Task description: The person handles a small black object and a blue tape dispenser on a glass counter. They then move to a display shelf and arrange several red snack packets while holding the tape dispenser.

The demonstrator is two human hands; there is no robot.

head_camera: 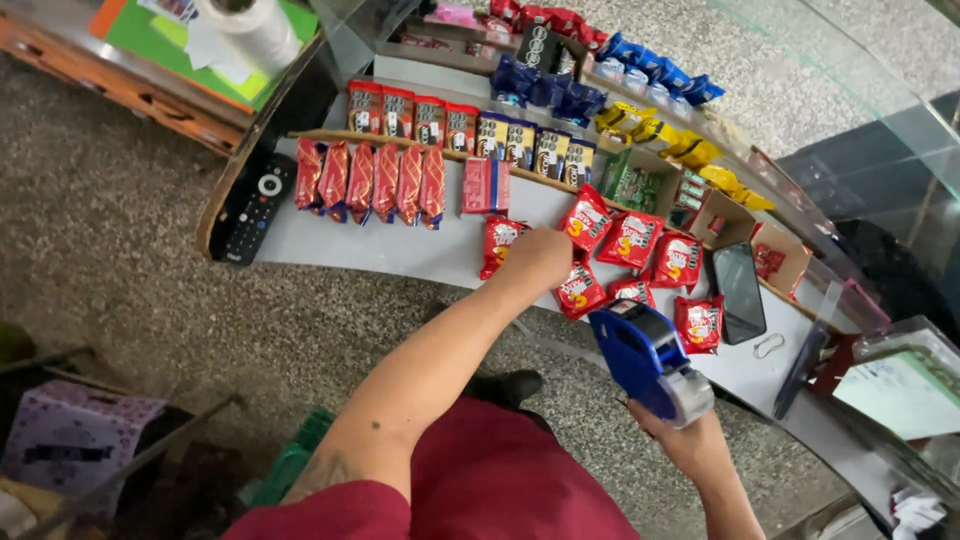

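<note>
My left hand (538, 255) reaches over the grey shelf (380, 245) and rests on the red snack packets (628, 240) lying in a loose cluster; its fingers are hidden, so whether it grips one cannot be told. My right hand (690, 440) is closed around the handle of a blue price-label gun (648, 360), held just off the shelf's near edge, below the packets. One red packet (698, 322) lies beside the gun's top.
A black phone (738, 290) and a key ring (768, 346) lie right of the packets. A black remote (256, 206) sits at the shelf's left end, next to a row of red wrapped bars (370, 180). Boxes of packaged sweets (500, 135) line the back under a glass top.
</note>
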